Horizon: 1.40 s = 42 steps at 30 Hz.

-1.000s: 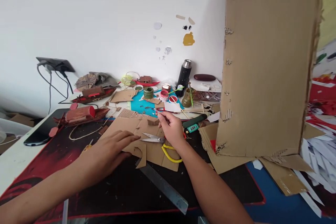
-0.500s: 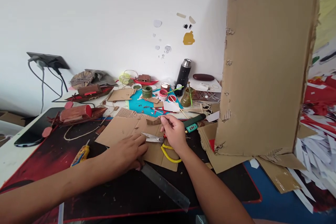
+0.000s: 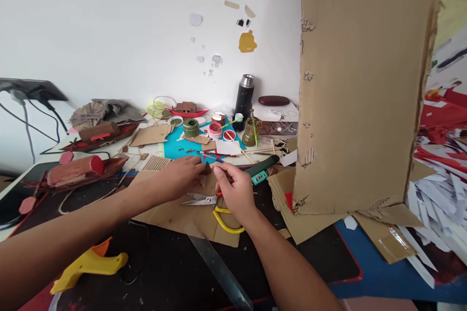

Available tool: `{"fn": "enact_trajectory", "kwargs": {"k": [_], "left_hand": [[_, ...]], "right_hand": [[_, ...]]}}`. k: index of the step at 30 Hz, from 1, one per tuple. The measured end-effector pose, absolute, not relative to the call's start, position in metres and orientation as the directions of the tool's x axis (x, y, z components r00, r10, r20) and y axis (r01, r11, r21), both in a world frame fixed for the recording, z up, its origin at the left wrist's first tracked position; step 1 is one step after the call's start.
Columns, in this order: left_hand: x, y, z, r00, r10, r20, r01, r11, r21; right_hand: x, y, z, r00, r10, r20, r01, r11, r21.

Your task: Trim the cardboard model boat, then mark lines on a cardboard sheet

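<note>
My right hand (image 3: 236, 187) pinches a small brown cardboard piece (image 3: 209, 169) between thumb and fingers. From the other side, my left hand (image 3: 184, 177) meets it with closed fingertips, which largely cover the piece. Beneath the hands, scissors (image 3: 204, 200) with yellow and red handles lie, blades parted, on a cardboard sheet (image 3: 166, 216). A metal ruler (image 3: 221, 267) lies at a slant, its far end on that sheet. A yellow glue gun (image 3: 89, 265) with an orange trigger lies beside my left forearm.
A tall cardboard box (image 3: 365, 97) stands at the right. Red-brown model boats (image 3: 78, 172) sit at the left. Paint jars (image 3: 190, 128), a dark green-handled tool (image 3: 264, 166) and a black flask (image 3: 244, 97) are at the back. Paper strips (image 3: 438, 218) pile up far right.
My left hand has left the ruler and moved up to the brown piece at my right hand. The view has shifted, and the glue gun now shows in full below my left forearm.
</note>
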<state>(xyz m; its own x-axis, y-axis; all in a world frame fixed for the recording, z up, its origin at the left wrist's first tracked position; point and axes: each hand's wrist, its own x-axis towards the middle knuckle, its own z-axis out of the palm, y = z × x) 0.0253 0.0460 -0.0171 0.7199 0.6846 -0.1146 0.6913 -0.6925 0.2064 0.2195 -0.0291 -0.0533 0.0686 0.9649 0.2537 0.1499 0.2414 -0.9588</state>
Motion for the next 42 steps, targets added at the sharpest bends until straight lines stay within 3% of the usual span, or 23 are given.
{"fn": "enact_trajectory", "kwargs": {"k": [13,21,27,30,35,42], "left_hand": [[0.005,0.061,-0.004,0.688,0.714,-0.131,0.721,-0.651,0.238],[-0.042,0.139,0.008,0.56,0.824,-0.093,0.828,-0.549,0.116],[-0.057,0.15,0.001,0.499,0.866,-0.047,0.866,-0.495,0.071],[-0.062,0.133,0.004,0.514,0.857,-0.036,0.856,-0.509,0.09],[-0.061,0.084,0.002,0.592,0.77,-0.237,0.805,-0.553,0.217],[-0.046,0.057,-0.016,0.624,0.716,-0.312,0.779,-0.54,0.319]], "right_hand": [[0.216,-0.036,-0.052,-0.004,0.95,0.313,0.285,0.301,-0.91],[0.219,-0.036,-0.052,-0.036,0.943,0.33,0.35,0.321,-0.88],[0.219,-0.034,-0.054,-0.055,0.949,0.311,0.391,0.307,-0.868],[0.22,-0.034,-0.053,-0.055,0.948,0.314,0.402,0.309,-0.862],[0.22,-0.035,-0.052,-0.071,0.937,0.341,0.412,0.339,-0.846],[0.22,-0.035,-0.054,-0.08,0.934,0.347,0.433,0.346,-0.832]]}}
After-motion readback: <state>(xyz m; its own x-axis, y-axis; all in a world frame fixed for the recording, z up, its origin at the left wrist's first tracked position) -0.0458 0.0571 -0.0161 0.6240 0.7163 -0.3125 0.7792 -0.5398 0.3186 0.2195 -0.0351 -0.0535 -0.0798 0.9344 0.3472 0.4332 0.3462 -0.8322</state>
